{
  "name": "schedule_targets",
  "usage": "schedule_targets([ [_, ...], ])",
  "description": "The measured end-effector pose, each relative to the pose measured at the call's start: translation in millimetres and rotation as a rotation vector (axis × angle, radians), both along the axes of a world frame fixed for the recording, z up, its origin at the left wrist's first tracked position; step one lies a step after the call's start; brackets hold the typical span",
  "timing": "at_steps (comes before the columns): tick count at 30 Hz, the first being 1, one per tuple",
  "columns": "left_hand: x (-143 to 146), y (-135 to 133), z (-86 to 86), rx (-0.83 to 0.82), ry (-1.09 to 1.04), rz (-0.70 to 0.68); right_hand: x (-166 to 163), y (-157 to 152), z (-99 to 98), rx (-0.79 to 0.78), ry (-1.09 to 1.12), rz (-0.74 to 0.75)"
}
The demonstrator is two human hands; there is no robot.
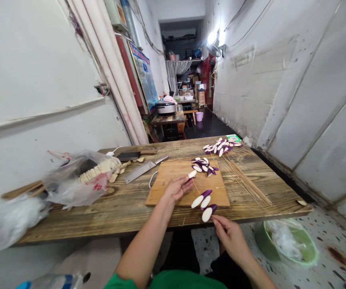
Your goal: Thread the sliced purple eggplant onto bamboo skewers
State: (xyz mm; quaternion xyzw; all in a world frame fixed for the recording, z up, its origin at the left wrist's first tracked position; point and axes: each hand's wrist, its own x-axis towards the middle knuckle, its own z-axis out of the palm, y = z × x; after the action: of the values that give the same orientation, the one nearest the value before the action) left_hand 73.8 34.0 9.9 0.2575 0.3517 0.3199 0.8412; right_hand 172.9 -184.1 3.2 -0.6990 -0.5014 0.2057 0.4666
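Note:
My left hand hovers over a wooden cutting board, pinching a pale eggplant slice between its fingertips. My right hand is closed on the near end of a thin bamboo skewer that carries three purple-skinned eggplant slices. A small pile of loose slices lies at the board's far edge. Further back on the table rests a heap of finished eggplant skewers.
Bare bamboo skewers fan out right of the board. A cleaver and a second knife lie at the left, beside a plastic bag. A green basin sits on the floor at the right.

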Motion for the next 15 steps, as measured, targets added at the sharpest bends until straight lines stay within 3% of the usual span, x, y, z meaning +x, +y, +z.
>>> schedule_targets([
  [15, -3.5, -6.5, 4.0, 0.017, 0.019, -0.105, 2.7, -5.5, 1.0, -0.022, 0.026, 0.018],
])
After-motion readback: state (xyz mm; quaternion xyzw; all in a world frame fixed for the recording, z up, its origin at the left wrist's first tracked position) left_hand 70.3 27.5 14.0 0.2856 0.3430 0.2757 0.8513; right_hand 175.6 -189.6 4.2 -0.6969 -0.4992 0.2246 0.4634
